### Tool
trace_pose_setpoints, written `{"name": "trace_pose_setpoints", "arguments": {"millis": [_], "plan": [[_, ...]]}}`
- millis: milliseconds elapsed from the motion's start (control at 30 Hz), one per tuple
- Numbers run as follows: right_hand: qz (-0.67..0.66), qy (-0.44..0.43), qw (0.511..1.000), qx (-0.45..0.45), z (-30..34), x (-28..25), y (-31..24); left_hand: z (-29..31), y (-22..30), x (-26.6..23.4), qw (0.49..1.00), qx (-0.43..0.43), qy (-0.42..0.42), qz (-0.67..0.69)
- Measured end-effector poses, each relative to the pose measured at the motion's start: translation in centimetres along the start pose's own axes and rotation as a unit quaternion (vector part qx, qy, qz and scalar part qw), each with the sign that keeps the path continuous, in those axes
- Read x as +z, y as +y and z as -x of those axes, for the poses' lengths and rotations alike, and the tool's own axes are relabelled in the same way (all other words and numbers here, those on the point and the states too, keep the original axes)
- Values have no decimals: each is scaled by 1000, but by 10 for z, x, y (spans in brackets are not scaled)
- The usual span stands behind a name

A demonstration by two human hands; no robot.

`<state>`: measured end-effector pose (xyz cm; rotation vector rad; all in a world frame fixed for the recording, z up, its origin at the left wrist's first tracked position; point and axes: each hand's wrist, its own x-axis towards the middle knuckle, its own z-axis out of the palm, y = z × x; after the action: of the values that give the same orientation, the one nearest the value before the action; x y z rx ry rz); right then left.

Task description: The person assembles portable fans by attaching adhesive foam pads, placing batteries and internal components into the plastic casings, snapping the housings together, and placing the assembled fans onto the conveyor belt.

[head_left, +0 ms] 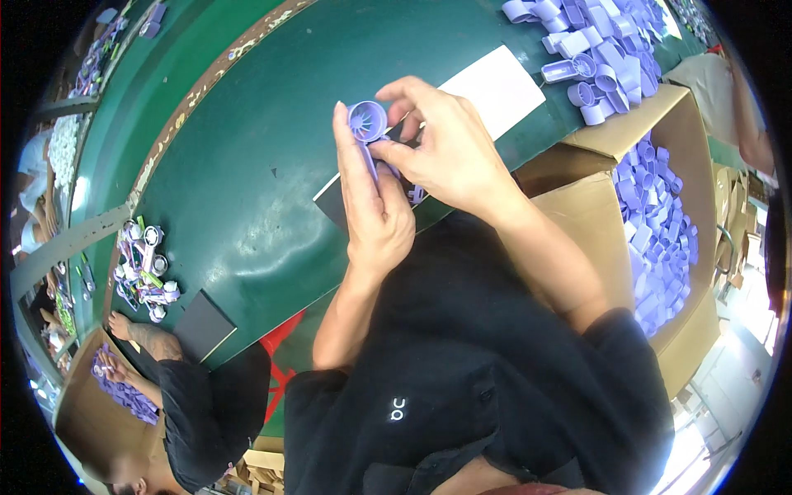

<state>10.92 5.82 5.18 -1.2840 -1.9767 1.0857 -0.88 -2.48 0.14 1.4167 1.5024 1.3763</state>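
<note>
In front of me, my left hand (375, 219) holds a purple plastic part (368, 121) upright, its fingers stretched along the side and its thumb partly hidden. The part has a round, cup-like end with thin spokes inside and a flat handle running down into the palm. My right hand (458, 148) comes from the right, thumb pressed on the handle just below the ring and fingers curled beside the rim. Whether a smaller piece sits between those fingers is hidden. More purple plastic (417, 195) shows below my right wrist, over a black pad (332, 202).
A white sheet (499, 87) lies beyond my right hand on the green table (264, 165). Purple parts are piled (606, 54) at the far right. A cardboard box (577, 202) of them stands by my right arm. At left, a co-worker (202, 396) sits near assembled pieces (144, 268).
</note>
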Motion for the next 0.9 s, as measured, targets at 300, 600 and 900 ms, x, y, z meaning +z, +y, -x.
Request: {"name": "trace_pose_setpoints", "arguments": {"millis": [300,600,900], "plan": [[-350,-203,907,120,-21,-24,38,-4,18,-10,947,-112,-26,300],[-284,-129,949,50,2,-12,18,-2,19,-5,983,-62,-52,167],[-315,39,946,66,19,44,8,-2,6,5,996,79,17,-30]]}}
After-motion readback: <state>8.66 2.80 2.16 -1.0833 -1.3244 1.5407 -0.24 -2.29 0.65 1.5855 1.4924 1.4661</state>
